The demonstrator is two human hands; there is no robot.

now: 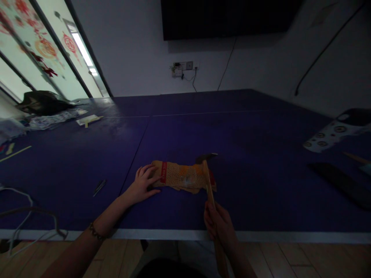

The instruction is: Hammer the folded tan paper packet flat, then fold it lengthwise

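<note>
A flat tan packet (175, 174) with red bands, an orange patch and a shiny clear spot lies on the blue-purple tabletop; its lower edge looks ragged. My left hand (144, 180) rests on the packet's left end, palm down with fingers spread. My right hand (218, 222) is wrapped around the wooden handle of a hammer (209, 181). Its dark head is at the far end, over or just beyond the packet's right part; I cannot tell whether it touches. Left of my left hand lies a small dark tool (100, 187), too dim to name.
White cables (27, 197) loop over the table's left front edge. A dark bag (43, 102) and crumpled cloth lie far left, near a white item (88, 120) with yellow strips. At right are a patterned object (333, 131) and a long black item (340, 183). The wall stands behind.
</note>
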